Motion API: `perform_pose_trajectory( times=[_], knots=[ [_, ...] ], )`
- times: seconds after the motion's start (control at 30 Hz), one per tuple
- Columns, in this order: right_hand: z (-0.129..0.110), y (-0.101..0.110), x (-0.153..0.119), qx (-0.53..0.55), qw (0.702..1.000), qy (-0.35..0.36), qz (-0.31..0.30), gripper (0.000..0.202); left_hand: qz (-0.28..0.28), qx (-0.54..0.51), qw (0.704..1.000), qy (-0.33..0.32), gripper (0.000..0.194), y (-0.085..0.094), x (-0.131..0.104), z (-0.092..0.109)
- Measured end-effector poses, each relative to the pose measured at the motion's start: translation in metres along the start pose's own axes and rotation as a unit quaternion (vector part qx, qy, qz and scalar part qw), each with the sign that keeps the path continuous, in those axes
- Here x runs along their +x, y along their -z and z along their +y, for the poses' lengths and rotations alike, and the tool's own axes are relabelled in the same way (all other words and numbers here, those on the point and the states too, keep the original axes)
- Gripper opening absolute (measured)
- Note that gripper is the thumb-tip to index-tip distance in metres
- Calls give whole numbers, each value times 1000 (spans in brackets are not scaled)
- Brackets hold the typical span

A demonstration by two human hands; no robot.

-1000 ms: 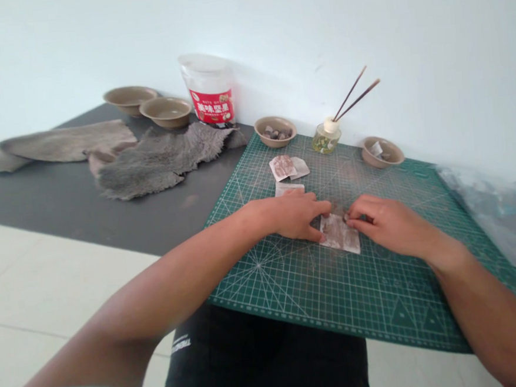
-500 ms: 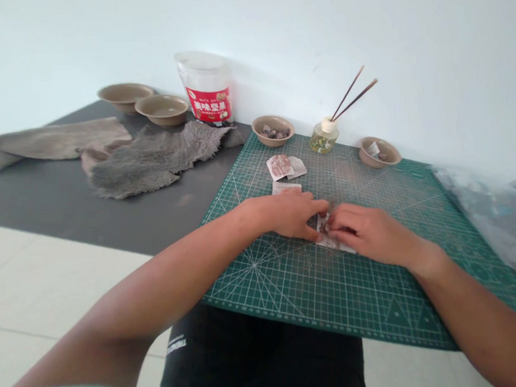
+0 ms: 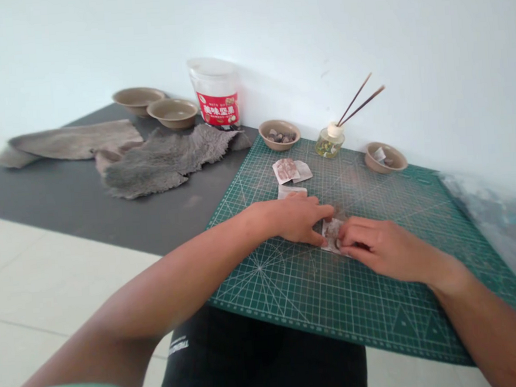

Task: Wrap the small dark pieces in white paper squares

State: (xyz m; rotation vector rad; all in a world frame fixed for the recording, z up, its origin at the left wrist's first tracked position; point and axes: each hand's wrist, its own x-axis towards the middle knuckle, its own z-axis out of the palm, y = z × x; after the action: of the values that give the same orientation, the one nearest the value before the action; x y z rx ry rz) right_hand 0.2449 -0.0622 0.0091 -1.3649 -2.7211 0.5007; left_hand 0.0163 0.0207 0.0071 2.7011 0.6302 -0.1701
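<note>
My left hand [image 3: 298, 219] rests on the green cutting mat [image 3: 291, 285], thumb and index finger spread, their tips at the left edge of a small whitish packet with brown stains [image 3: 331, 233]. On the packet's right side lies my right hand [image 3: 374, 244], its fingers closed together in a pinch; what sits between the fingertips is too small to name. Another white packet [image 3: 291, 190] shows partly from behind my left hand. Farther back, a brown-stained packet [image 3: 285, 170] overlaps a plain white one [image 3: 303, 171].
Along the wall stand a bowl of dark pieces [image 3: 279, 135], a reed diffuser [image 3: 330, 140], a bowl with a packet [image 3: 385, 157] and a red-labelled tub [image 3: 216, 95]. Grey cloths [image 3: 158, 162] and two bowls [image 3: 173, 113] are at left, a clear plastic bag [image 3: 493, 218] at right.
The whole view has shifted slightly, so things appear a little farther right and lower. My right hand has moved slightly right from my left, showing more of the stained packet between them.
</note>
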Motion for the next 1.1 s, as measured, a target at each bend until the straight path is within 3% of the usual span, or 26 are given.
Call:
perform_pose_trajectory(
  times=[0.13,0.27,0.4,0.57,0.7,0.83,1.0,1.1],
  knots=[
    [0,2,0,-52,995,-60,54,14,7,4,1000,1,51,-1,0,-1],
    [1,5,-2,-32,999,-10,-6,15,9,-1,1000,-10,49,-3,1,-2],
    [1,7,-1,-84,995,-48,36,14,14,6,1000,-5,49,-3,0,-1],
    [-2,6,-1,-20,999,1,-35,14,12,13,1000,-9,47,-1,0,-1],
    [0,4,0,-68,995,-64,42,15,10,8,1000,-4,48,0,1,-1],
    [-2,1,0,-16,1000,8,-15,13,7,7,1000,-9,48,0,1,-1],
    [-5,0,2,-61,995,-59,59,15,6,3,1000,-1,50,0,2,-2],
    [-7,-1,3,-16,1000,5,20,15,3,7,1000,-3,51,-1,2,-2]
  ],
)
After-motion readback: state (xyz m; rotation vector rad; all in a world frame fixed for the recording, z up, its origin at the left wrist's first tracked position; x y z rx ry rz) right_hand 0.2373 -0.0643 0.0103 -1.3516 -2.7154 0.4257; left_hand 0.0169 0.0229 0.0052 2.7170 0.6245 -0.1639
